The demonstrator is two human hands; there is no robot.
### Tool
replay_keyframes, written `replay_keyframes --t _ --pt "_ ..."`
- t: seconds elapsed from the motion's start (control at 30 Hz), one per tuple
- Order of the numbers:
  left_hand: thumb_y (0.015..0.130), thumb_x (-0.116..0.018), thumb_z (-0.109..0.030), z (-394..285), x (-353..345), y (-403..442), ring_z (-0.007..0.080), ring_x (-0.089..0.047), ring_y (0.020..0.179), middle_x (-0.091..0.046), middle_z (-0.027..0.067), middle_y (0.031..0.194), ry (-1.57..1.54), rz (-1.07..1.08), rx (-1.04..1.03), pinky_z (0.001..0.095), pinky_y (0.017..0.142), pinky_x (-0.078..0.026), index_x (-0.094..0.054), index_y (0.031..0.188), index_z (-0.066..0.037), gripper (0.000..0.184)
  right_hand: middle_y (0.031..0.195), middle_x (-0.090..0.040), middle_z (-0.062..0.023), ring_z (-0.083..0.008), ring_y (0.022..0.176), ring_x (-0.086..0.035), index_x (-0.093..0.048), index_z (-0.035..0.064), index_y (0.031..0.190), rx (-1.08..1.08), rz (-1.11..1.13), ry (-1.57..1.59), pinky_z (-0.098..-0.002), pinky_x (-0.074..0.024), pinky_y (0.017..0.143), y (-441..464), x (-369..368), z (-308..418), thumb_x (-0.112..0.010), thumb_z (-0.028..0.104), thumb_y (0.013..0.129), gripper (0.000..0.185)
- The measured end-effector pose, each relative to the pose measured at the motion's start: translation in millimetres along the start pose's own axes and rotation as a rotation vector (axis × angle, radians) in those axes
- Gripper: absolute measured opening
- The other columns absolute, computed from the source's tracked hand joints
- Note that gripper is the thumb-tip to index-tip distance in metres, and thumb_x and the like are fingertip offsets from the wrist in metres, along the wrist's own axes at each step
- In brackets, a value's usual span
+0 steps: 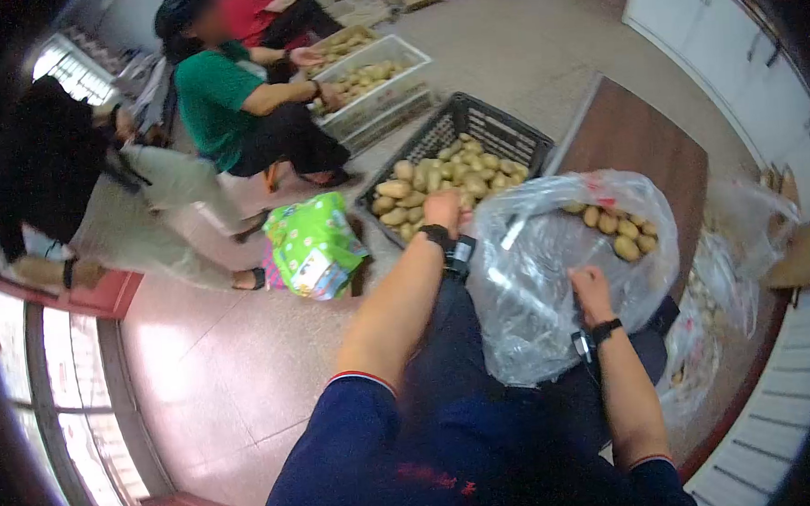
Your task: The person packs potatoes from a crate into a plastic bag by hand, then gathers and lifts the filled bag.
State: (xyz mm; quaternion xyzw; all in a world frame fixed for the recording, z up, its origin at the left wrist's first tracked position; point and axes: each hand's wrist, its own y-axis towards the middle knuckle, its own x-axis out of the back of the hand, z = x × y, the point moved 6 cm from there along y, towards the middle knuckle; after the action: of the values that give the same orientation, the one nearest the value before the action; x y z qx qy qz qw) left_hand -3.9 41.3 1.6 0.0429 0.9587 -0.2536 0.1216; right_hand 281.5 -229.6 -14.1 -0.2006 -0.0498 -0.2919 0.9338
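Nearest the camera, a navy shirt point(544, 466) is seen, its sleeves turned toward the black crate point(507, 130), from which all places are told. Well to the left of the crate, a person in a black top point(48, 171) is shown bent forward. Just left of it, a green patterned sack point(316, 244) is set on the floor point(210, 382). Beyond its left side, a person in green point(210, 107) is seated low, with a hand lowered to a white crate point(387, 91).

Inside the black crate, loose potatoes point(460, 172) are heaped, and at its near edge the left hand point(444, 211) is placed; whether anything is pinched by that grip cannot be told. Just right of the crate, a clear bag point(535, 292) is held open across the lap, with more potatoes visible inside. At the bag's near side, the right hand point(590, 291) is held with fingers bent; whether film is pinched cannot be told. Farther right, a brown table point(633, 140) is seen.

Picking from the crate is judged to be the step in hand. For the next move, a secure hold on a potato and a steadied bag mouth would be called for.
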Motion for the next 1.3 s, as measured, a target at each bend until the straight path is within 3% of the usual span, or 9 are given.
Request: replay_keyframes --t 0.17,0.23,0.4,0.53,0.63,0.73,0.8,1.1,1.3 --pt "0.093 -0.052 -0.026 -8.0 -40.0 -33.6 0.0217 -0.061 0.066 -0.057 0.009 0.089 0.091 0.113 -0.025 0.0363 0.057 -0.05 -0.05 0.108 -0.004 0.027 0.067 -0.052 0.0019 -0.0094 0.054 -0.048 -0.055 0.0091 0.087 -0.128 -0.012 0.277 -0.0235 -0.037 0.045 -0.2 -1.7 8.3 -0.065 0.02 0.088 0.015" --pt "0.09 -0.05 -0.016 -20.7 -53.8 -56.7 0.0185 -0.06 0.056 -0.058 0.0091 0.084 0.144 0.119 -0.034 0.0297 0.043 -0.047 -0.053 0.104 -0.001 0.02 0.075 -0.055 -0.0005 -0.0112 0.056 -0.052 -0.055 0.0067 0.1 -0.12 0.031 0.324 -0.0227 -0.042 0.047 -1.2 -9.8 13.4 -0.064 0.014 0.087 0.018" --pt "0.091 -0.052 -0.022 -14.1 -82.1 -77.2 0.0178 -0.06 0.055 -0.06 0.0084 0.092 0.225 0.301 0.071 0.0293 0.041 -0.046 -0.053 0.113 -0.002 0.029 0.086 -0.059 -0.0036 -0.0139 0.061 -0.059 -0.052 0.0047 0.115 -0.1 0.085 0.379 -0.0223 -0.0486 0.051 -9.6 -31.1 31.6 -0.064 0.008 0.086 0.031" --pt "0.09 -0.056 -0.029 -4.5 -99.0 -93.9 0.0184 -0.062 0.056 -0.06 0.0089 0.098 0.419 0.486 0.159 0.0282 0.041 -0.044 -0.053 0.114 -0.004 0.034 0.095 -0.061 -0.0068 -0.0141 0.067 -0.063 -0.053 0.004 0.114 -0.075 0.295 0.28 -0.0231 -0.0497 0.05 -13.8 -57.3 68.8 -0.059 0.024 0.093 0.029" --pt "0.092 -0.052 -0.041 7.8 -106.0 -100.1 0.0192 -0.064 0.061 -0.061 0.0114 0.102 0.461 0.634 0.21 0.0266 0.045 -0.045 -0.053 0.116 -0.007 0.042 0.095 -0.062 -0.0085 -0.0151 0.064 -0.062 -0.056 0.0006 0.108 0.307 0.317 -0.044 -0.0245 -0.0478 0.049 -11.4 -69.7 97.4 -0.049 0.04 0.096 0.042" --pt "0.094 -0.049 -0.048 16.4 -115.9 -105.2 0.0196 -0.065 0.065 -0.063 0.011 0.1 0.46 0.75 0.35 0.0258 0.046 -0.045 -0.053 0.117 -0.006 0.048 0.088 -0.065 -0.0225 -0.0344 0.081 -0.065 -0.059 -0.0016 0.102 0.182 0.341 0.088 -0.0387 -0.051 0.067 -33.9 -77.7 137.6 -0.047 0.039 0.098 0.043" --pt "0.098 -0.043 -0.048 19.8 -120.3 -108.1 0.0221 -0.065 0.065 -0.061 0.0088 0.099 0.419 0.754 0.429 0.0259 0.043 -0.042 -0.051 0.113 -0.012 0.04 0.093 -0.063 -0.0298 -0.0408 0.087 -0.063 -0.059 -0.0008 0.102 0.275 0.176 -0.312 -0.0433 -0.0492 0.075 -9.1 -84.5 116.0 -0.044 0.038 0.099 0.042" --pt "0.094 -0.054 -0.036 8.7 -104.1 -75.8 0.0161 -0.055 0.061 -0.058 0.0029 0.082 0.171 0.58 0.337 0.0253 0.044 -0.037 -0.056 0.101 -0.011 0.026 0.097 -0.065 -0.024 -0.0389 0.092 -0.063 -0.059 -0.0006 0.105 0.42 0.123 -0.219 -0.044 -0.0485 0.08 8.2 -59.9 100.7 -0.055 0.029 0.093 0.033" --pt "0.093 -0.056 -0.029 -7.9 -75.7 -46.5 0.0172 -0.055 0.068 -0.058 0.0044 0.09 0.005 0.29 0.178 0.0286 0.054 -0.045 -0.056 0.104 -0.01 0.022 0.107 -0.06 -0.0226 -0.0388 0.102 -0.057 -0.057 -0.0017 0.11 0.347 -0.387 -0.657 -0.0442 -0.045 0.09 60.4 44.0 60.8 -0.063 0.023 0.081 0.039"
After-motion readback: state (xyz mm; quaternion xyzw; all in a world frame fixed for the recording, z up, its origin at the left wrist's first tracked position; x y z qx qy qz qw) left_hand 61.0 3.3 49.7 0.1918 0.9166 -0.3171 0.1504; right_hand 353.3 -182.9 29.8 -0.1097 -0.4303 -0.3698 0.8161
